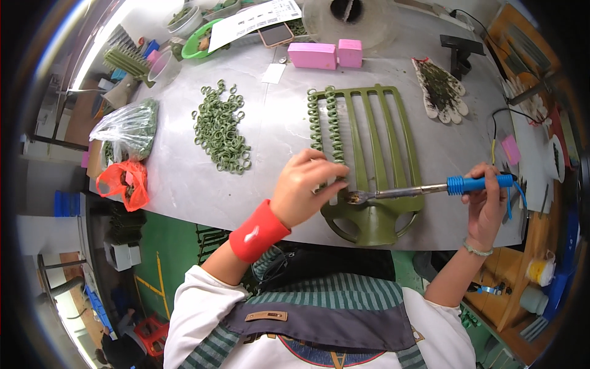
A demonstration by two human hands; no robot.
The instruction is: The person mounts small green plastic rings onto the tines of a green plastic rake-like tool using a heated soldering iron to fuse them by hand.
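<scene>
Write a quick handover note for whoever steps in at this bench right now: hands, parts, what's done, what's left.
Left hand presses on the green slotted frame near its base.
Right hand holds the blue-handled soldering iron, tip at the frame's lower left.
Done: two left prongs carry rows of green rings.
Left: the other prongs are bare; loose rings are piled to the left on the table.

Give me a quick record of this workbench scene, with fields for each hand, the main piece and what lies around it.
left hand: fingers pressing on the green slotted rack, red wristband on the wrist
right hand: gripping the blue-handled soldering iron, tip at the rack's base
rack: flat on the grey table, green rings threaded on its two left prongs
nearby: pile of loose green rings, pink blocks, work glove, plastic bag
</scene>
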